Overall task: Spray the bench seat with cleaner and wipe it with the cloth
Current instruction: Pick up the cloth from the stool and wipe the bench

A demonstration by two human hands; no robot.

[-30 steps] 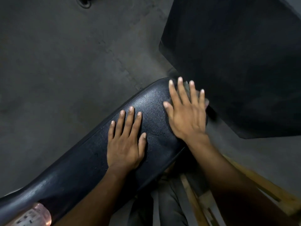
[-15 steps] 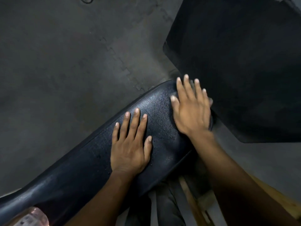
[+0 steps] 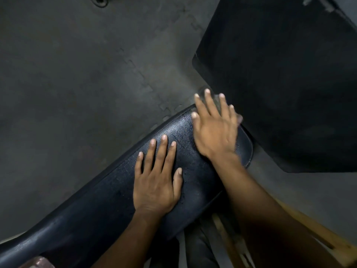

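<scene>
At the bottom left corner I can see the top of a bottle (image 3: 36, 262). It is pinkish and blurry, and I cannot tell what is in it. It sits right by the near end of the bench seat (image 3: 108, 198).

The bench seat is black and shiny with a bumpy skin. It runs from the bottom left up to the middle of the view. There are tiny wet drops on it near my hands.

My left hand (image 3: 156, 180) lies flat on the seat, palm down. The fingers are spread out and point away from me. It is not holding anything.

My right hand (image 3: 214, 130) is at the far, rounded end of the seat. It is also flat, with the fingers spread. It presses down on a gray cloth (image 3: 216, 102). Only a bit of the cloth peeks out between and past my fingers, and it looks blurry.

A big dark pad (image 3: 286, 74) is just past my right hand. The gray floor (image 3: 77, 84) is under it all.
</scene>
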